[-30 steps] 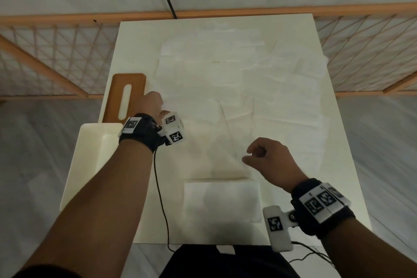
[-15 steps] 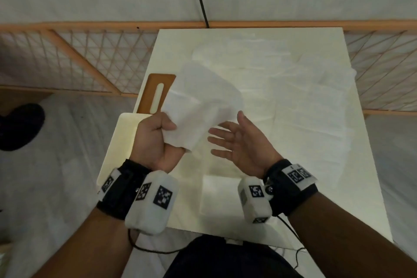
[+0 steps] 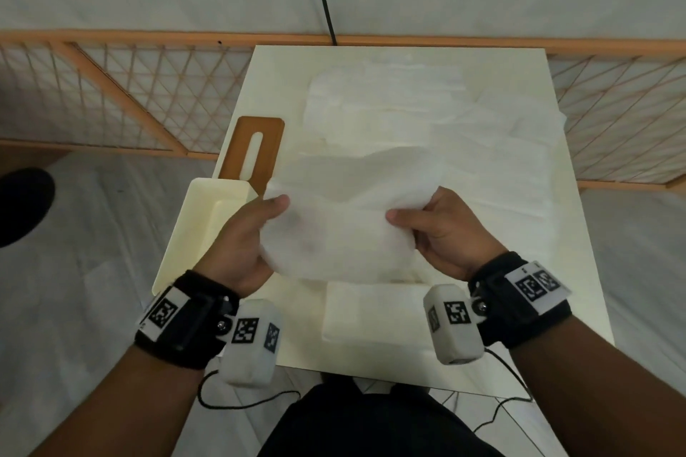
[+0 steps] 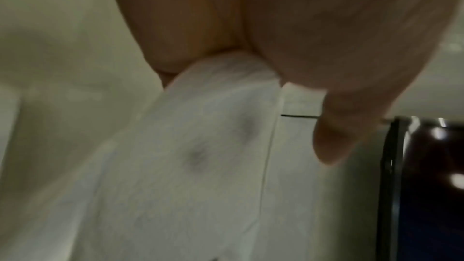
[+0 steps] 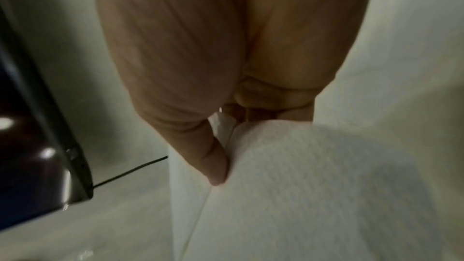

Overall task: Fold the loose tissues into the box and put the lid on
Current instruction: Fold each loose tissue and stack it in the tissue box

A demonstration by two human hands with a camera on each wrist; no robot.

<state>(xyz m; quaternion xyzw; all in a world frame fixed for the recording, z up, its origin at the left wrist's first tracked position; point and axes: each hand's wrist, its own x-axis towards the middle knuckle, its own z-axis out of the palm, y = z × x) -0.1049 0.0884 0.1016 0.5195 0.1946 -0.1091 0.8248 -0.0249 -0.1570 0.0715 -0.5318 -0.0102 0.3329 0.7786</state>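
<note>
— grey floor (image 3: 92, 271), a wooden lattice fence (image 3: 156, 93) at the back, and a cream table (image 3: 579, 289) in the middle. what's on it?

— loose tissues (image 3: 427, 115) spread over the far half, overlapping each other. at the near edge lies one folded tissue (image 3: 375, 312), flat on the table.

— and the hands?

— both are up above the table with one tissue (image 3: 334, 234) stretched between them. the left hand (image 3: 241, 241) grips its left edge, thumb on top and fingers curled under. the right hand (image 3: 441, 230) pinches its right edge, thumb against curled fingers.

— do the wrist views agree?

— yes, though both are blurred. on the left wrist view the tissue (image 4: 200, 146) comes out from between the thumb and fingers of the left hand (image 4: 251, 27). on the right wrist view the thumb of the right hand (image 5: 200, 66) presses into the tissue (image 5: 314, 186).

— where's the box?

— the cream box (image 3: 193, 234) stands open at the table's left edge, partly behind the left hand. i cannot tell if any tissues are inside. the brown lid (image 3: 256, 148), with a long slot in it, lies on the table just beyond the box.

— is the held tissue touching the table?

— no, it hangs in the air above the folded one.
</note>
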